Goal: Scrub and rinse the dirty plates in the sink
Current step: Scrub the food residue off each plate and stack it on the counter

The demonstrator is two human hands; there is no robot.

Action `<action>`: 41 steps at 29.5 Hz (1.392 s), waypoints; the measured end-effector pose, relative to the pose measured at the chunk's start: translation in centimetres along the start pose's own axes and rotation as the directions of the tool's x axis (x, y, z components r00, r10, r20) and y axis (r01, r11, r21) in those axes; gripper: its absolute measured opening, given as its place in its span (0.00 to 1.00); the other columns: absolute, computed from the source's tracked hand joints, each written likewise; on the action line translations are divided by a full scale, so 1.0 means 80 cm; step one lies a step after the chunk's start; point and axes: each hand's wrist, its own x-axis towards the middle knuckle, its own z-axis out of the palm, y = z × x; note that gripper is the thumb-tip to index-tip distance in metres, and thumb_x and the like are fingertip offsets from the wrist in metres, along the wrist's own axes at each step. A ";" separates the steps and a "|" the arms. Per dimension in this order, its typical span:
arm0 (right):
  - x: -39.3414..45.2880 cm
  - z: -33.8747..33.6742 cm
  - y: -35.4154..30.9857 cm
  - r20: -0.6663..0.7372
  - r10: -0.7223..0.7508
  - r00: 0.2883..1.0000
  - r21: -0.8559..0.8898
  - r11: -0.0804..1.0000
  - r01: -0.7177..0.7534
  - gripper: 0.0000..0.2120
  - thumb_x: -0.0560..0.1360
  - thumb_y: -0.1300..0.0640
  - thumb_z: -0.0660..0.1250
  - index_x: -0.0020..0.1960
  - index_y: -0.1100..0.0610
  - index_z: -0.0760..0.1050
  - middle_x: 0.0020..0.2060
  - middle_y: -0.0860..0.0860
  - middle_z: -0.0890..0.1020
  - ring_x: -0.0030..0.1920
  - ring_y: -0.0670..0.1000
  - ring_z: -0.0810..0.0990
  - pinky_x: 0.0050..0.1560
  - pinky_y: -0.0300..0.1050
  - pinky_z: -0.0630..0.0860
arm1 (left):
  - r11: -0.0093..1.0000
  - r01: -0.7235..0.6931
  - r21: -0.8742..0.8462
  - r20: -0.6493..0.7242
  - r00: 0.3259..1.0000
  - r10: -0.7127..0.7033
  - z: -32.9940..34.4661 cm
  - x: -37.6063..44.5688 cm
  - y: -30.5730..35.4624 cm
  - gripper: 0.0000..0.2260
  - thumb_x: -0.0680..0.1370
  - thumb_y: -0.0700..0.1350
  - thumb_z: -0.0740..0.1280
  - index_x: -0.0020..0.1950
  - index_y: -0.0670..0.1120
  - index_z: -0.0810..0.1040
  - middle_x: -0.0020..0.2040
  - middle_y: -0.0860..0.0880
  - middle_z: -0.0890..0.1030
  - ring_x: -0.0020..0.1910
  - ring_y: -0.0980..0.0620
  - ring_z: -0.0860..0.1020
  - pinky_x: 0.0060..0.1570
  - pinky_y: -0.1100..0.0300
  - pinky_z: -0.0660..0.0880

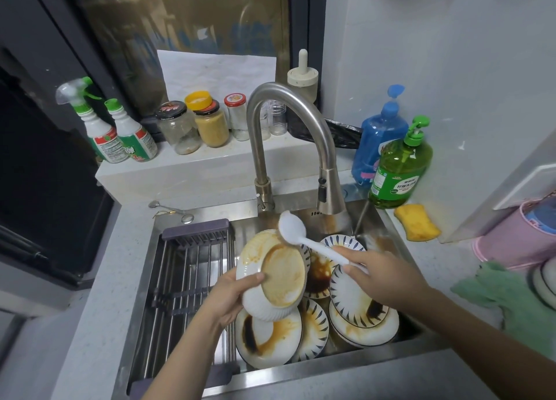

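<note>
Left hand (230, 294): I see it gripping a stained white bowl (272, 282), tilted above the sink (400, 250).
Right hand (382, 274): I see it curled round the white brush (301, 234) handle; brush head touches the bowl's upper rim.
Dirty plates (352, 297): stacked in the sink, right of the drying rack (186, 267).
Faucet (288, 146): spout above the sink's rear.

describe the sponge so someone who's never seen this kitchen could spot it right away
Start at the curved steel faucet over the steel sink. On the counter right of the sink, just below the green pump soap bottle, lies the yellow sponge. It is the only flat, soft, stained yellow block there.
</note>
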 end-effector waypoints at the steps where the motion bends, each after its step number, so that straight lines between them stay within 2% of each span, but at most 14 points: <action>1: 0.000 0.000 -0.006 -0.003 -0.024 1.000 0.037 0.999 0.025 0.19 0.81 0.49 0.56 0.70 0.34 0.61 0.35 0.45 0.75 0.30 0.43 0.72 0.27 0.31 0.65 | 0.999 -0.001 0.043 0.000 1.000 0.001 0.004 0.000 -0.001 0.37 0.47 0.42 0.85 0.53 0.34 0.79 0.51 0.36 0.83 0.48 0.41 0.83 0.41 0.52 0.81; 3: 0.004 0.004 -0.011 -0.001 -0.036 0.999 0.044 0.998 0.036 0.19 0.81 0.49 0.57 0.69 0.34 0.63 0.37 0.44 0.75 0.30 0.43 0.71 0.26 0.31 0.64 | 0.991 -0.013 0.131 -0.013 1.000 0.015 0.007 0.001 -0.001 0.34 0.48 0.41 0.84 0.52 0.35 0.80 0.49 0.38 0.83 0.46 0.43 0.83 0.40 0.53 0.80; 7: 0.018 0.006 0.005 0.013 0.097 0.995 0.135 0.986 -0.098 0.18 0.81 0.52 0.58 0.70 0.41 0.69 0.37 0.46 0.79 0.31 0.44 0.72 0.29 0.36 0.67 | 0.981 -0.031 0.194 -0.025 0.999 0.036 0.003 -0.001 0.002 0.27 0.53 0.41 0.79 0.51 0.35 0.80 0.47 0.39 0.84 0.45 0.43 0.83 0.40 0.54 0.80; 11: 0.005 -0.005 -0.011 0.111 -0.018 0.994 0.160 0.987 0.000 0.19 0.81 0.53 0.58 0.69 0.38 0.66 0.37 0.44 0.77 0.30 0.43 0.71 0.26 0.30 0.64 | 0.944 -0.052 0.326 -0.036 0.997 0.068 -0.003 -0.003 0.003 0.29 0.54 0.44 0.79 0.52 0.36 0.81 0.50 0.38 0.84 0.47 0.42 0.83 0.44 0.52 0.80; 14: 0.014 -0.013 -0.003 0.115 0.041 0.993 0.170 0.984 -0.060 0.18 0.80 0.53 0.59 0.68 0.40 0.69 0.41 0.48 0.81 0.35 0.46 0.75 0.32 0.37 0.70 | 0.924 -0.053 0.378 -0.026 0.997 0.068 -0.006 -0.004 0.002 0.27 0.54 0.44 0.79 0.50 0.37 0.82 0.49 0.38 0.84 0.47 0.41 0.83 0.46 0.51 0.79; 16: 0.020 -0.016 0.004 0.107 0.102 0.989 0.125 0.985 -0.116 0.18 0.80 0.53 0.59 0.69 0.42 0.69 0.42 0.51 0.82 0.34 0.47 0.74 0.32 0.40 0.69 | 0.905 -0.050 0.422 -0.015 0.998 0.062 -0.004 -0.005 0.000 0.26 0.54 0.45 0.79 0.49 0.39 0.83 0.48 0.39 0.84 0.46 0.42 0.83 0.47 0.51 0.79; 22: 0.012 -0.019 -0.004 0.147 0.026 0.989 0.127 0.991 -0.045 0.18 0.80 0.51 0.59 0.68 0.38 0.68 0.44 0.48 0.82 0.37 0.48 0.77 0.34 0.40 0.71 | 0.875 -0.063 0.481 -0.027 0.996 0.086 -0.010 -0.004 0.007 0.24 0.55 0.47 0.79 0.49 0.41 0.83 0.48 0.39 0.84 0.48 0.40 0.83 0.52 0.46 0.78; 26: 0.015 -0.018 0.001 0.104 0.071 0.992 0.118 0.990 -0.084 0.18 0.81 0.52 0.58 0.69 0.41 0.68 0.41 0.48 0.81 0.33 0.45 0.73 0.31 0.38 0.68 | 0.917 -0.052 0.395 -0.014 0.998 0.063 -0.005 -0.003 0.003 0.27 0.55 0.44 0.79 0.52 0.38 0.82 0.51 0.38 0.84 0.49 0.39 0.82 0.50 0.47 0.79; 28: 0.008 -0.013 -0.007 0.129 0.021 0.991 0.152 0.988 -0.040 0.19 0.81 0.53 0.58 0.70 0.40 0.67 0.46 0.47 0.82 0.33 0.45 0.72 0.30 0.36 0.67 | 0.953 -0.046 0.298 -0.021 0.998 0.055 -0.003 -0.004 0.004 0.31 0.54 0.43 0.80 0.55 0.36 0.80 0.52 0.37 0.83 0.50 0.40 0.82 0.46 0.50 0.80; 32: 0.016 -0.011 0.008 0.106 0.079 0.991 0.135 0.986 -0.093 0.18 0.81 0.53 0.57 0.69 0.41 0.69 0.39 0.49 0.81 0.32 0.45 0.72 0.30 0.38 0.67 | 0.997 -0.043 0.072 0.001 0.999 0.043 -0.005 -0.006 0.004 0.39 0.48 0.43 0.85 0.56 0.35 0.78 0.53 0.36 0.82 0.50 0.41 0.82 0.44 0.52 0.81; 34: 0.018 -0.010 0.015 0.125 0.103 0.987 0.127 0.985 -0.118 0.19 0.81 0.53 0.57 0.70 0.42 0.69 0.40 0.49 0.81 0.33 0.45 0.72 0.31 0.38 0.68 | 0.999 -0.048 -0.003 0.004 0.999 0.048 -0.005 -0.007 0.003 0.36 0.52 0.40 0.84 0.57 0.34 0.78 0.53 0.36 0.82 0.50 0.41 0.83 0.43 0.53 0.81; 35: 0.016 -0.009 0.013 0.135 0.090 0.987 0.144 0.983 -0.110 0.19 0.81 0.54 0.57 0.70 0.42 0.69 0.40 0.49 0.81 0.33 0.45 0.72 0.30 0.37 0.67 | 0.998 -0.047 -0.028 0.000 0.999 0.047 -0.004 -0.007 0.002 0.30 0.58 0.37 0.82 0.57 0.35 0.77 0.53 0.37 0.82 0.50 0.42 0.83 0.43 0.53 0.81; 37: 0.015 -0.008 0.004 0.133 0.043 0.990 0.198 0.978 -0.069 0.19 0.81 0.54 0.58 0.70 0.42 0.68 0.38 0.46 0.79 0.32 0.43 0.71 0.27 0.33 0.66 | 0.997 -0.058 -0.057 -0.026 0.998 0.056 0.000 -0.008 0.004 0.18 0.67 0.31 0.70 0.57 0.35 0.77 0.53 0.37 0.82 0.49 0.42 0.83 0.42 0.53 0.81; 41: 0.025 -0.008 0.018 0.124 0.102 0.987 0.245 0.961 -0.130 0.17 0.80 0.53 0.59 0.67 0.42 0.72 0.36 0.50 0.80 0.31 0.47 0.71 0.28 0.38 0.68 | 0.991 -0.088 -0.105 -0.036 0.996 0.084 0.004 -0.010 0.008 0.16 0.71 0.32 0.63 0.57 0.36 0.77 0.54 0.38 0.82 0.50 0.43 0.83 0.45 0.51 0.81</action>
